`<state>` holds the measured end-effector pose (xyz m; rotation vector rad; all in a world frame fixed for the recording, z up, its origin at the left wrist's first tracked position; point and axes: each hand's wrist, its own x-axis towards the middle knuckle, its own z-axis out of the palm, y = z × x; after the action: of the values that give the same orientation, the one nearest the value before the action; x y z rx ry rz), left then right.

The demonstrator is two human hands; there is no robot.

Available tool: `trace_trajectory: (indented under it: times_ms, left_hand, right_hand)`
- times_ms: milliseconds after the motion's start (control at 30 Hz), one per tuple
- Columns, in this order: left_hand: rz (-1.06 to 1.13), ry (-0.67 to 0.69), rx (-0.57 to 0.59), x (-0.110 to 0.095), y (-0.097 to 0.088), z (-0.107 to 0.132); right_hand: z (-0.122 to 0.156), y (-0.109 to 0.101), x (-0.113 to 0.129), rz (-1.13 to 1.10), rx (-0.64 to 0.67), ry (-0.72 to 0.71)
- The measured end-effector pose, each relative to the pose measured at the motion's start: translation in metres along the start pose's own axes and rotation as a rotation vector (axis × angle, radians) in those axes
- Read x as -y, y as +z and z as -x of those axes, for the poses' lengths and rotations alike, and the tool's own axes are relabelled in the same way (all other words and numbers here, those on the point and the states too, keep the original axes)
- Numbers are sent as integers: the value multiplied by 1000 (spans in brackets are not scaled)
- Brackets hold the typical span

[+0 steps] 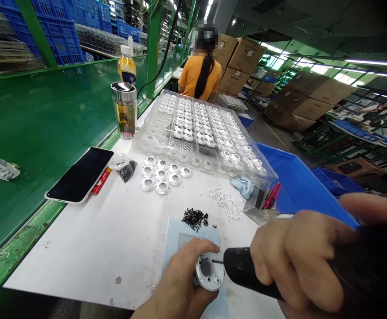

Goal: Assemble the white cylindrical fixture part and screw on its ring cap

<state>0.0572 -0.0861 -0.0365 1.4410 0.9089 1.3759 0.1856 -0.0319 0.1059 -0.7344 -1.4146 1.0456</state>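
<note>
My left hand (183,281) is closed around a small round white housing (217,282), its hollow side turned to the right. My right hand (296,261) grips a black electric screwdriver (241,266). The thin bit reaches into the housing near its inner wall; whether a screw sits on its tip I cannot tell. Under the left hand lies a light blue sheet (171,241). Just beyond it is a pile of black screws (194,218). Farther back are small white pins (224,203) and several silver-white rings (162,175).
A clear compartment tray (193,153) of white parts spans the table's back. At left are a phone (80,175), a glass tumbler (126,115) and a drink bottle (127,66), beside a green conveyor (30,119). A blue bin (296,177) stands right. A person in orange (193,75) sits ahead.
</note>
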Motion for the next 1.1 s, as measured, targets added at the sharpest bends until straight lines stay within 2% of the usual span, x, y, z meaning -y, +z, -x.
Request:
trace_trajectory:
  times_ms: [67,133,200,267,333,467,600,700,800,933,1033,1100]
  left_hand:
    - [-23,-26,-10,-3,-6,2]
    - [-52,-134,-88,-8,-15,3]
    - [-75,-278,-202,-14,-25,3]
    - [-83,-359,-261,-19,-33,1]
    - [-94,-361,-265,-23,-37,-3]
    - [-125,-317,-300,-24,-36,-7]
    - [-162,-375,-320,-23,-33,-9]
    - [-214,-429,-326,-22,-32,-11]
    - [-282,-455,-251,-19,-33,-13]
    - [-254,-329,-100,-14,-31,-15]
    - [-210,-220,-53,-12,-28,-14]
    - [-189,-194,-40,-11,-27,-12]
  right_hand:
    - [-4,3,2,-40,26,-83]
    - [-8,-2,-2,-103,43,-134]
    - [-11,-10,-12,-148,43,-101]
    - [-12,-13,-25,-185,2,-12]
    - [-12,-10,-41,-236,-3,53]
    - [-11,2,-69,-277,17,62]
    - [-10,7,-82,-268,-40,64]
    - [-12,2,-77,-290,-57,100]
    - [-13,-6,-61,-316,29,170]
    - [-9,-8,-37,-367,28,168]
    - [-7,-3,-24,-366,53,194]
    - [-8,1,-19,-368,68,191]
